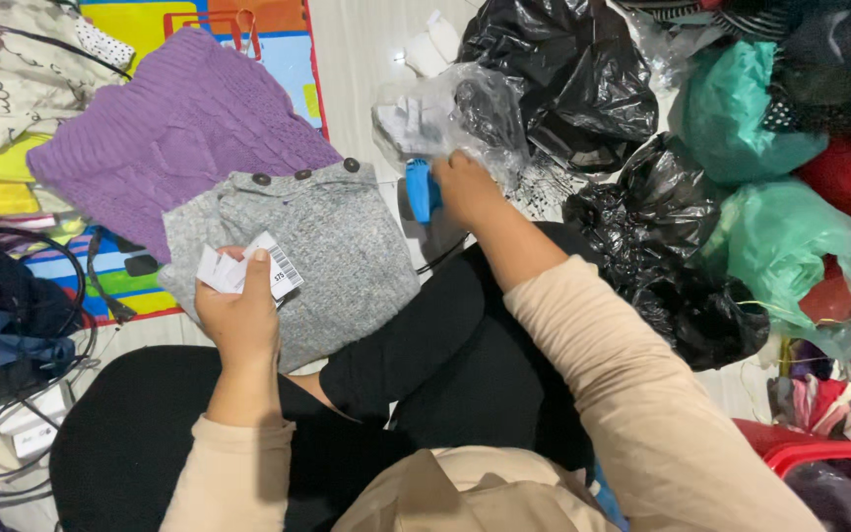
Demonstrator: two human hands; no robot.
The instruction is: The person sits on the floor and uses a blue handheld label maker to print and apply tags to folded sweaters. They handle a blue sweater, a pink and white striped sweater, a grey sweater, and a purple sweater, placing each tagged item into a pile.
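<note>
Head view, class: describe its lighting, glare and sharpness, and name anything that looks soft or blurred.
Head view: even indoor light with faint shadows; glare streaks on the black plastic bags; the left hand with its white tags and the grey sweater are sharp; the right hand on the blue tool is slightly soft.

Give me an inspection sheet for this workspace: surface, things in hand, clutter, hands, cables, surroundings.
Surface: pale floor, partly covered by a bright multicoloured mat.
Things in hand: small white paper tags in the left hand; blue plastic tool under the right hand; grey knitted garment with dark buttons lying by the person's knee.
Clutter: purple knitted sweater, crumpled clear plastic bag, black plastic bags, green plastic bags, red basket.
Hands: left hand grips the tags; right hand rests on the blue tool.
Cables: black cables looped at the left, near a white adapter.
Surroundings: piled fabrics on both sides; no other person seen.
</note>
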